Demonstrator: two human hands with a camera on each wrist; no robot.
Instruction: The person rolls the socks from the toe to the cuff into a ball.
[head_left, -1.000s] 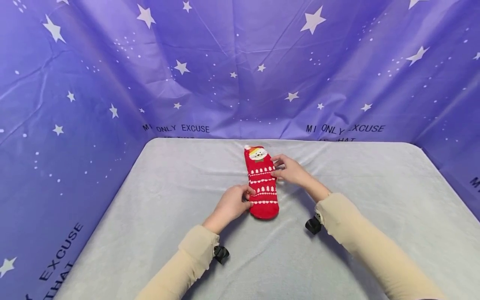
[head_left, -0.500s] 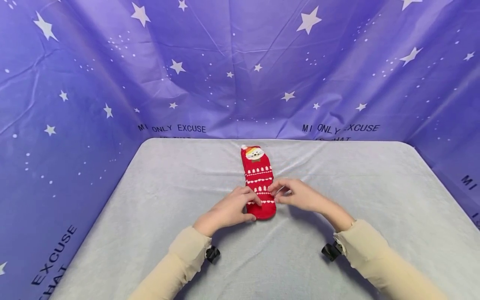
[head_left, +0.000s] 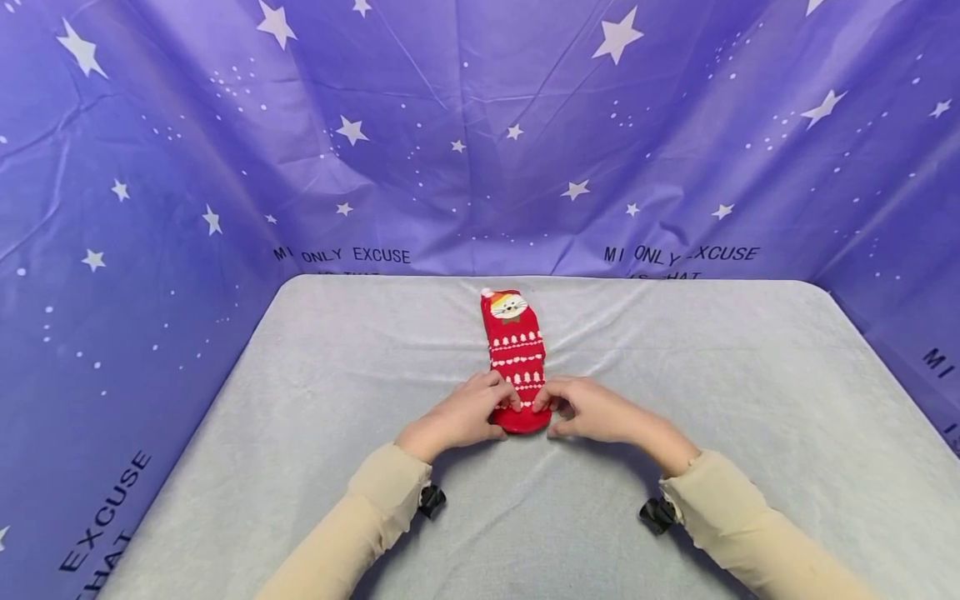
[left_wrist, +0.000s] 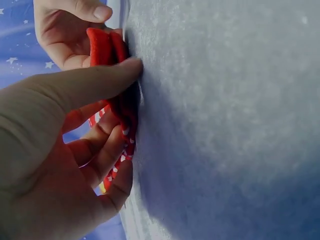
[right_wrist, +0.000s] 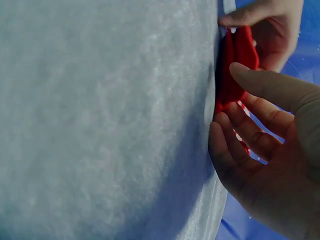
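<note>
A red Christmas sock lies lengthwise on the grey-covered table, with a whiskered animal face at its far end and white tree and heart bands. Its toe end shows two stacked layers in the right wrist view. My left hand grips the left side near the toe, fingers curled over the top and thumb at the near edge. On the opposite side, my right hand curls its fingers over the edge, its thumb low by the toe's corner. In the left wrist view, the left thumb crosses in front of the toe.
The pale grey table cover surrounds the sock, with slight creases. Purple cloth printed with white stars and lettering hangs behind the table and at both sides. Beige sleeves cover the forearms, and small black devices sit at the wrists.
My right hand has moved from the sock's upper right side down towards the toe. My left hand has shifted slightly nearer the toe, its fingers further over the sock. The sock has hardly moved.
</note>
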